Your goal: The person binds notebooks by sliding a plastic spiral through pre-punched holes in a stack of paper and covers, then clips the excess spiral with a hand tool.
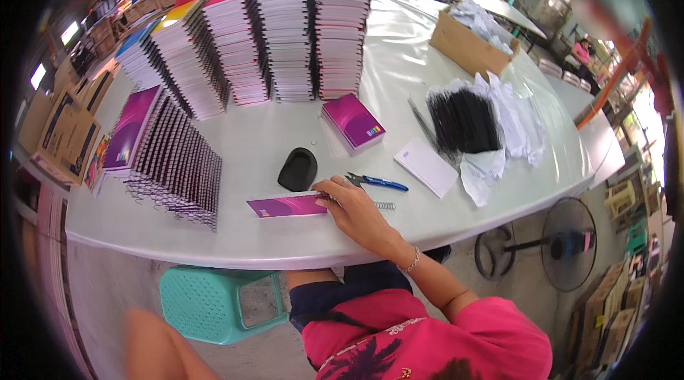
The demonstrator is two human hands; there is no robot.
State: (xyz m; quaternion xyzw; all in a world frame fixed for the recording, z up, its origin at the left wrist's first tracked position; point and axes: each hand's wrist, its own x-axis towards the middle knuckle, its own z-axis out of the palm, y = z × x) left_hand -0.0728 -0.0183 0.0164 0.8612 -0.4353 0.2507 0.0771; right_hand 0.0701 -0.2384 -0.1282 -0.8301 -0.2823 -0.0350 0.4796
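Note:
A thin purple notebook lies near the table's front edge. My right hand covers its right end, fingers curled over the spine edge. A metal spiral binding coil sticks out to the right from beneath this hand; where it meets the notebook is hidden. Just beyond the hand rest blue-handled cutting pliers, jaws toward my fingers. Behind the notebook sits a black rounded holder. Of my left arm only a blurred bent part shows at the lower left; my left hand is out of view.
Tall stacks of spiral notebooks line the back left; a purple-covered stack stands nearer. A small purple pile, loose white sheets, black coils on crumpled paper and a cardboard box lie rightward. A green stool stands below.

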